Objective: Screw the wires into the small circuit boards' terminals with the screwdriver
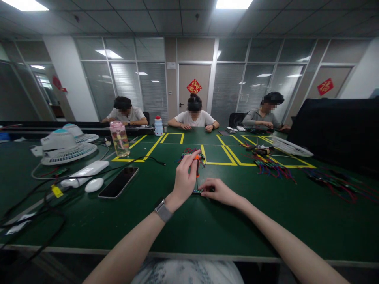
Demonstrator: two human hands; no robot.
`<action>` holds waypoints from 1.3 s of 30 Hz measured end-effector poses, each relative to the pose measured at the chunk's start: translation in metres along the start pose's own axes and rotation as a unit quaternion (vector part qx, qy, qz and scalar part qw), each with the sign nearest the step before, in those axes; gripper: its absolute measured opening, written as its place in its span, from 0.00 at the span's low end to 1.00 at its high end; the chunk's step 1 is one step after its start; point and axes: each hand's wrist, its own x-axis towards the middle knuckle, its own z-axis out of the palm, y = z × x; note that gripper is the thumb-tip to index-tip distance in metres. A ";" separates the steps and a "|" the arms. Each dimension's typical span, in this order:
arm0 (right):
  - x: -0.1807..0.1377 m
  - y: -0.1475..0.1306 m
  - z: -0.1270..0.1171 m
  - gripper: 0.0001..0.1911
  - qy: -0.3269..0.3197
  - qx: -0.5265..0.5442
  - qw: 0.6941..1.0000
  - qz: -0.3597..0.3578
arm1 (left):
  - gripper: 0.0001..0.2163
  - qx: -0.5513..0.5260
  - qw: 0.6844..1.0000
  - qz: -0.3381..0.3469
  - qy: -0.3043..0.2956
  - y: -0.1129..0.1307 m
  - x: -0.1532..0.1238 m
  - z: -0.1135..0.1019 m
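My left hand (185, 177) is closed around a small screwdriver (197, 167) with an orange grip, held upright with its tip down on a small circuit board (197, 191) on the green table (207, 221). My right hand (217, 190) lies on the table beside the board, fingers pressed down on its right edge and pinning it. A bundle of coloured wires (191, 152) lies just beyond my hands. A grey watch sits on my left wrist.
To the left lie a black phone (119, 182), a white mouse (94, 184), a white power strip (85, 171), black cables, two fans (66, 148) and a pink bottle (119, 138). More wires (272, 167) spread at right. Three people sit across the table.
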 end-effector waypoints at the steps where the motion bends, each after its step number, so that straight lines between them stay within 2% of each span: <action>1: 0.000 0.000 0.000 0.09 0.001 0.000 1.000 0.001 | 0.14 0.002 1.000 0.003 0.005 0.000 0.000 0.000; 21: -0.001 0.000 0.000 0.09 -0.001 0.013 1.000 0.002 | 0.09 0.011 1.000 -0.005 0.021 -0.001 0.000 0.000; 28: -0.001 -0.003 -0.001 0.10 -0.001 0.003 1.000 0.004 | 0.14 -0.011 1.000 -0.004 0.009 0.001 0.001 -0.001; 39: -0.002 -0.004 -0.002 0.10 0.000 0.006 1.000 0.005 | 0.12 0.005 0.999 0.001 0.035 0.002 0.002 -0.001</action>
